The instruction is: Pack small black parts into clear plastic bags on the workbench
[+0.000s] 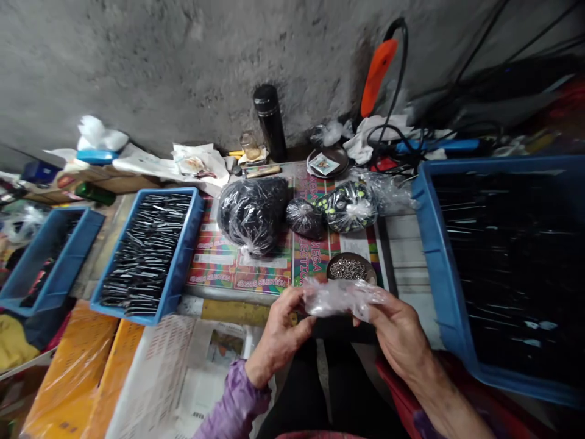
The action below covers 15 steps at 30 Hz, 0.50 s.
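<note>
A crumpled clear plastic bag (340, 297) is stretched between my two hands, above my lap at the bench's front edge. My left hand (286, 323) grips its left end, thumb below and fingers partly behind the plastic. At the other end, my right hand (402, 332) pinches the bag. Whether anything lies inside the bag I cannot tell. Just beyond it sits a round dark dish (350, 267) of small metal pieces, partly hidden by the bag. Farther back are a large tied bag of black parts (253, 210), a small tied bag (304, 218) and a bag of black-and-yellow-green pieces (351, 206).
Blue crates stand on both sides: one with rows of black strips (148, 250), a large one (427, 244) at right with dark contents. A black flask (269, 122) stands by the wall. An orange-handled tool (378, 76) and cables are at the back right.
</note>
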Motion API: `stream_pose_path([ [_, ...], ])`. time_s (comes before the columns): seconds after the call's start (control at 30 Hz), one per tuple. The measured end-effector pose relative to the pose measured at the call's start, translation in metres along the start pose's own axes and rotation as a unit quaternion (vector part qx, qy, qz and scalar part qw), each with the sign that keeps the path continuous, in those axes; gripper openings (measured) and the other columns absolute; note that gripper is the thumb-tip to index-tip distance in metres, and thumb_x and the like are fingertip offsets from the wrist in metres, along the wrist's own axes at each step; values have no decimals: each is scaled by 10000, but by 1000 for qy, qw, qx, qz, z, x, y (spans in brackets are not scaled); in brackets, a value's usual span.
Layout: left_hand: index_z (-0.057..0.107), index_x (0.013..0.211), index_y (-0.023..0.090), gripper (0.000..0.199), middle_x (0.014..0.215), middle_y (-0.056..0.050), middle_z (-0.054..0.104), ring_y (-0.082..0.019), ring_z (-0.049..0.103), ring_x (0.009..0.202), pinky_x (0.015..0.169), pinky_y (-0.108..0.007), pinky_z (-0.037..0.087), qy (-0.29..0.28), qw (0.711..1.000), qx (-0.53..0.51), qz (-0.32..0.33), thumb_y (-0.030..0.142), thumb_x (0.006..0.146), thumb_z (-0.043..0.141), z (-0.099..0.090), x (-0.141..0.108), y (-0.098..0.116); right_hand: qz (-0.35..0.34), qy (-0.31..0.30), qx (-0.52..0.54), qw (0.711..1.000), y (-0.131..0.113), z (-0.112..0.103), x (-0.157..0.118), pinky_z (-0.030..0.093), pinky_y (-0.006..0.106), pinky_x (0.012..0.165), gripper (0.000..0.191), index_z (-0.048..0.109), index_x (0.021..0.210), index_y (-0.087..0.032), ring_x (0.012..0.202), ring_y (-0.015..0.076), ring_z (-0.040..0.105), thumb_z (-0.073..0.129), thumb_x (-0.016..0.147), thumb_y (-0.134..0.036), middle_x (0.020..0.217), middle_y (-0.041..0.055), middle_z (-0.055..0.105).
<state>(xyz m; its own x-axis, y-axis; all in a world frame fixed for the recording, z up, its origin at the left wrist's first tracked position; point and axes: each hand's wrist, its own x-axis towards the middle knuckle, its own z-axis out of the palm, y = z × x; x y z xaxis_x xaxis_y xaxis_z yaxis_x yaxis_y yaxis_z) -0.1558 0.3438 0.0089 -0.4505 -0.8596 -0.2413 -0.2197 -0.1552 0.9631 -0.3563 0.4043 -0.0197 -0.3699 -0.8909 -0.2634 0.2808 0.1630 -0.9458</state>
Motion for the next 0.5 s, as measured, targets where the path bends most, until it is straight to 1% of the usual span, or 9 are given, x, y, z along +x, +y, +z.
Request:
stream_pose_path([
  [0.07, 759, 1081, 205, 273, 1098, -99, 670, -243, 627, 1037, 939, -354, 483, -13, 999, 24, 42, 289, 822, 743, -5, -6, 8, -39, -48, -20, 998, -10, 5, -6, 570, 260, 539, 319, 774, 924, -223, 594, 174, 648, 796, 823, -525, 787, 49, 740],
  [0.13, 761, 1105, 199, 380, 1158, -123, 648, -271, 628, 1074, 941, -364, 492, -26, 999, 1, 45, 412, 792, 798, -10, -12, 18, -102, -78, -67, 989, -21, 12, -12, 602, 249, 632, 258, 776, 926, -228, 713, 190, 704, 764, 875, -480, 853, 56, 748],
  [0.2, 768, 1097, 174, 513, 1112, -132, 658, -270, 635, 1017, 878, -344, 503, -39, 999, -17, 30, 553, 755, 816, -14, -18, 28, -174, -83, -132, 972, -32, 20, -16, 605, 224, 695, 211, 770, 896, -222, 809, 191, 725, 728, 919, -428, 902, 63, 746],
  [0.27, 775, 1055, 152, 528, 1001, -120, 689, -239, 637, 917, 814, -316, 492, -35, 999, -28, 21, 609, 792, 765, -17, -23, 37, -235, -83, -179, 952, -40, 28, -20, 600, 203, 737, 175, 759, 903, -220, 849, 179, 728, 693, 956, -372, 926, 61, 742],
  [0.37, 784, 936, 142, 421, 871, -87, 701, -184, 623, 812, 761, -275, 470, 1, 998, -54, 21, 550, 887, 692, -18, -30, 45, -290, -89, -198, 932, -47, 36, -24, 588, 175, 802, 86, 741, 949, -227, 875, 152, 729, 681, 969, -284, 942, 39, 739],
  [0.43, 777, 862, 142, 375, 812, -66, 687, -155, 611, 756, 715, -250, 464, 21, 996, -83, 17, 506, 901, 694, -17, -34, 47, -296, -91, -200, 930, -50, 37, -26, 577, 149, 802, 60, 739, 964, -234, 872, 135, 726, 683, 965, -256, 955, 28, 736],
  [0.5, 764, 833, 143, 348, 762, -49, 670, -137, 607, 696, 671, -237, 463, 30, 993, -114, 10, 474, 911, 692, -18, -38, 50, -288, -90, -206, 931, -53, 35, -28, 571, 134, 794, 64, 749, 981, -249, 871, 127, 724, 690, 959, -252, 973, 21, 736],
])
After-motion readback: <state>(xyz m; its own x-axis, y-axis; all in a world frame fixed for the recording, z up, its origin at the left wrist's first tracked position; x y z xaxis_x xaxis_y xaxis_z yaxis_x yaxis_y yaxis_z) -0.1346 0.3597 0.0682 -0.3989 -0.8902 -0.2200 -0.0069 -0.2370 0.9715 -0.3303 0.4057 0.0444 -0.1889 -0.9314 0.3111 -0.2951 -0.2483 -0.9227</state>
